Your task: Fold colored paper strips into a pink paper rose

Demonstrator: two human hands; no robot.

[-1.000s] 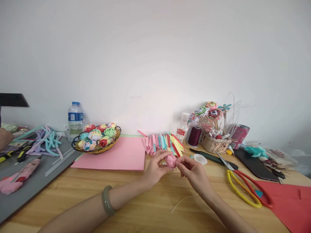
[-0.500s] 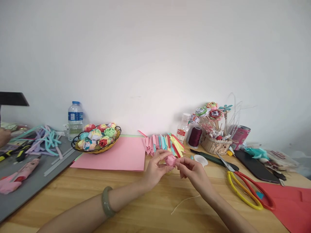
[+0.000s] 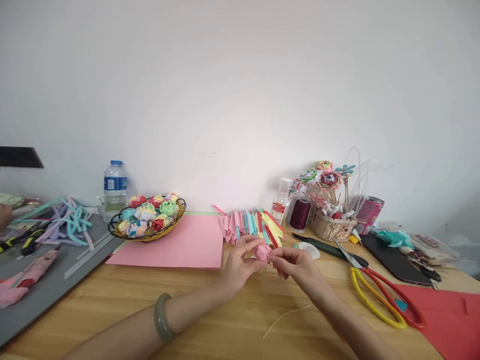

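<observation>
Between the thumb and fingers of my left hand (image 3: 242,262) is a small pink paper flower (image 3: 262,252), held just above the wooden table. My right hand (image 3: 294,262) pinches at the flower's right side, its thumb and index finger pressed together; what exactly lies between them is too small to make out. Below the hands a thin pale string (image 3: 285,316) lies on the wood. Just behind the flower stands a row of folded paper strips (image 3: 240,225) in pink, blue, red and yellow.
Left are a basket of paper flowers (image 3: 150,234), pink paper (image 3: 195,250), a water bottle (image 3: 115,192) and a grey board (image 3: 48,285). Right are scissors (image 3: 369,285), a green-handled knife (image 3: 326,246), a thread spool (image 3: 300,215), a phone (image 3: 393,260) and red paper (image 3: 450,315). Another person's hand (image 3: 5,216) shows far left.
The view has tilted slightly, so most things sit a little lower. Both hands keep nearly the same hold around the pink flower.
</observation>
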